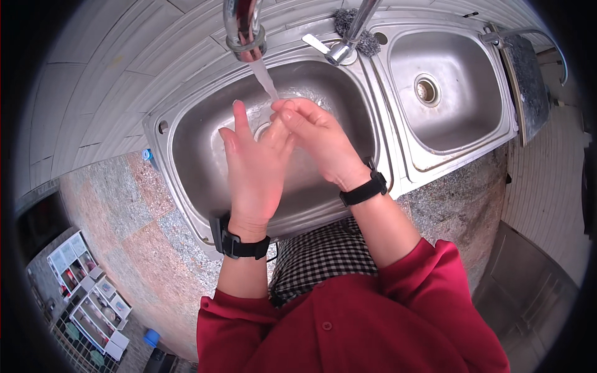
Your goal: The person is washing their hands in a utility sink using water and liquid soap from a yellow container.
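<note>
My left hand [258, 165] is held over the left sink basin [205, 180], two of its fingers spread apart. My right hand [326, 137] is closed round other fingertips of the left hand, thumb against them. Water [263, 79] runs from a chrome faucet [244, 34] down to where the hands meet. Behind my hands, the basin's drain [263, 132] is partly hidden. Black straps [364, 191] circle both wrists.
A second steel basin [463, 118] adjoins on the right. Between them stands a chrome tap with a lever [316, 43], a dark scouring pad [368, 43] beside it. White wall tiles [106, 87] rise behind. A white shelf unit [93, 311] stands at lower left.
</note>
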The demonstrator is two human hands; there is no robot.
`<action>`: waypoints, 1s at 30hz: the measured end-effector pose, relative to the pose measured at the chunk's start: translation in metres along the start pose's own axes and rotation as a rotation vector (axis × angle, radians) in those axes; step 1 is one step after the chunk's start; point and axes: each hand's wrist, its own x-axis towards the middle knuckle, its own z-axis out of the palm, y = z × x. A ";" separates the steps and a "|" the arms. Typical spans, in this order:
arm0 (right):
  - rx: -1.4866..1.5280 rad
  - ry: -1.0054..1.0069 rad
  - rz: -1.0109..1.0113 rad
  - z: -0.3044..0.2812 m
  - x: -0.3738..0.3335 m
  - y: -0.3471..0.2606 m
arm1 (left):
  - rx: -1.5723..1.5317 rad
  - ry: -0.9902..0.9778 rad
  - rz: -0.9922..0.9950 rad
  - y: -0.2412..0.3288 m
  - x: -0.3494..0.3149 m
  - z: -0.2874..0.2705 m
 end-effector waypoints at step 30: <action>-1.449 0.163 -0.909 0.004 0.051 -0.079 | 0.657 0.267 -0.067 0.014 0.014 -0.037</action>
